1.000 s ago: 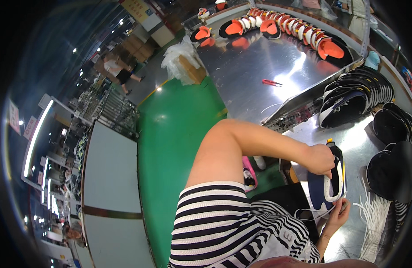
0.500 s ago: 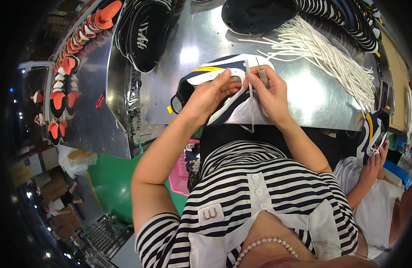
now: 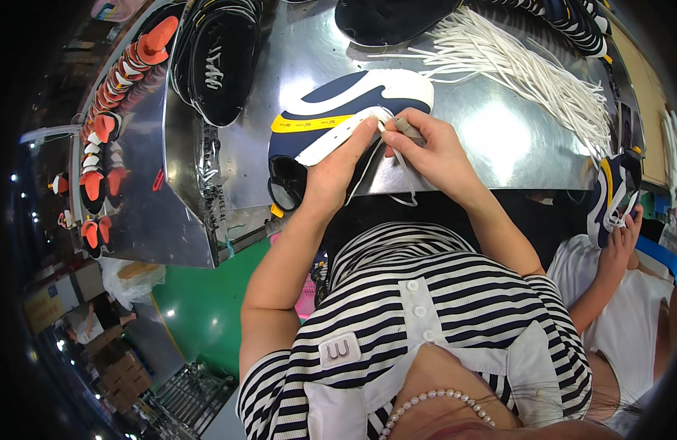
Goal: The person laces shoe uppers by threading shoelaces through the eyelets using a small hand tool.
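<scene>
1 navy/wht shoe upper (image 3: 349, 105), mostly beyond hands (image 3: 332, 172) (image 3: 435, 150), touching both

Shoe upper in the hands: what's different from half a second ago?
The shoe upper has turned, showing more of its yellow stripe. The right hand has come in toward the left hand, its fingertips now close beside the left thumb at the white eyelet strip. The left hand still holds the upper; the bundle of white laces stays on the metal table.

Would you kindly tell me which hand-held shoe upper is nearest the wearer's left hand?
The navy upper at centre, which the left hand grips; the far-right upper is in a co-worker's hand.
</scene>
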A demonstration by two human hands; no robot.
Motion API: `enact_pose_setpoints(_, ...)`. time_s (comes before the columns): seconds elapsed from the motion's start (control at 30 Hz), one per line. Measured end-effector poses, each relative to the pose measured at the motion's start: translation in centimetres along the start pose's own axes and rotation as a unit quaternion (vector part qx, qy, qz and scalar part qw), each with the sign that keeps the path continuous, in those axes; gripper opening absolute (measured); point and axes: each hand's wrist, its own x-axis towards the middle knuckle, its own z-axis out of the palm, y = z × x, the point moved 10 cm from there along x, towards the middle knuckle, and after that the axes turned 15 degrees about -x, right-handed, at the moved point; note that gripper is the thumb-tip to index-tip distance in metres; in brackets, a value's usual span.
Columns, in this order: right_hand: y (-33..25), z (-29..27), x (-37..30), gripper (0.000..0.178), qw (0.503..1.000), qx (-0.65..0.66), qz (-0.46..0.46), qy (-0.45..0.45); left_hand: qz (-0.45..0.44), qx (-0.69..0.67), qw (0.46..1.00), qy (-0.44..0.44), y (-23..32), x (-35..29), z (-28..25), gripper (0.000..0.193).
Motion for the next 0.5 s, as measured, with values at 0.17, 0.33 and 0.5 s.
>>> enact_pose_setpoints(0.17, -1.0, -1.2, -1.2, 0.021, 0.998, -0.014, -0.045, 0.042, 0.019, 0.013, 1.000, 0.000, 0.3, 0.1, 0.0, 0.021)
enact_pose_setpoints(0.33, -0.8, -1.3, -1.3, 0.019, 0.998, -0.044, -0.041, 0.024, 0.000, 0.035, 0.999, 0.012, -0.3, -0.1, -0.3, 0.019)
enact_pose_setpoints(0.5, -0.9, -1.9, -0.9, 0.018, 0.994, -0.090, -0.062, 0.015, 0.081, 0.149, 0.985, -0.008, 0.4, -1.0, 0.3, 0.017)
